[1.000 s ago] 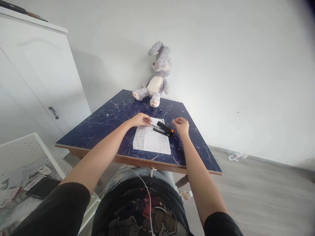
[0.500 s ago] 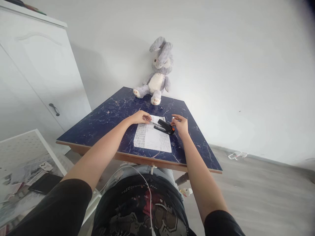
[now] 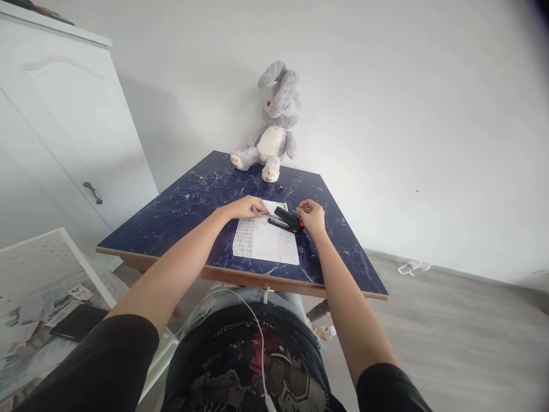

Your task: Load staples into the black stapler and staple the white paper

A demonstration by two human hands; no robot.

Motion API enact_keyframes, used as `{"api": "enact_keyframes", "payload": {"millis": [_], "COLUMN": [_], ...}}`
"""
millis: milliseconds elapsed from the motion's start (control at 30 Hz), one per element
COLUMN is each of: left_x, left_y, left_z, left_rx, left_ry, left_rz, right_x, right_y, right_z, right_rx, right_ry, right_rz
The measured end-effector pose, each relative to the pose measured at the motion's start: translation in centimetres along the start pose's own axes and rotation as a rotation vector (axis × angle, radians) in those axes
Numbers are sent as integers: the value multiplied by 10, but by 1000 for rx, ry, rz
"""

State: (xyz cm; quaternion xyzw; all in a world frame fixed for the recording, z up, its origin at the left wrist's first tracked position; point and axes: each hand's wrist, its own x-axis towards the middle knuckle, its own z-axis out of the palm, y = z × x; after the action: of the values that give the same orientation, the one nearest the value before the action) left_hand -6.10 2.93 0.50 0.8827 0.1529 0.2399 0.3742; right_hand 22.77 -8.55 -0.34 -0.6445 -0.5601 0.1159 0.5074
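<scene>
A black stapler (image 3: 289, 221) with an orange part at its right end rests on a printed sheet of paper (image 3: 268, 246). A thin metal piece sticks out from the stapler's left end, and my left hand (image 3: 246, 207) pinches it. By the stapler's right end, my right hand (image 3: 313, 217) is closed, thumb and fingertips together. Whatever those fingertips hold is too small to make out. The paper lies flat on the blue marbled table (image 3: 206, 194), partly covered by the stapler and my left fingers.
A grey plush rabbit (image 3: 272, 140) sits at the table's back edge against the wall. To the left stand a white cabinet (image 3: 81, 126) and a glass-topped unit (image 3: 34, 263) with papers inside. A white cable (image 3: 261, 343) hangs down my front. Clear plastic packaging (image 3: 412, 267) lies on the floor.
My right hand's fingers have come together and moved slightly left, closer to the stapler's right end. My left hand has shifted a little right along the metal piece.
</scene>
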Motion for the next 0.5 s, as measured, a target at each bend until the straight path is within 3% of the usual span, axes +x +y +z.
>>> {"api": "enact_keyframes", "payload": {"millis": [233,500], "left_x": [1,1], "left_y": [-2,-2], "left_z": [-1,-1], "left_rx": [20,155], "left_ry": [-21,-74], "left_rz": [9,24], "right_x": [5,8], "right_y": [15,18], "right_z": [0,3], "right_rx": [-70,-167], "right_ry": [10,19], "right_rz": [113,73]}}
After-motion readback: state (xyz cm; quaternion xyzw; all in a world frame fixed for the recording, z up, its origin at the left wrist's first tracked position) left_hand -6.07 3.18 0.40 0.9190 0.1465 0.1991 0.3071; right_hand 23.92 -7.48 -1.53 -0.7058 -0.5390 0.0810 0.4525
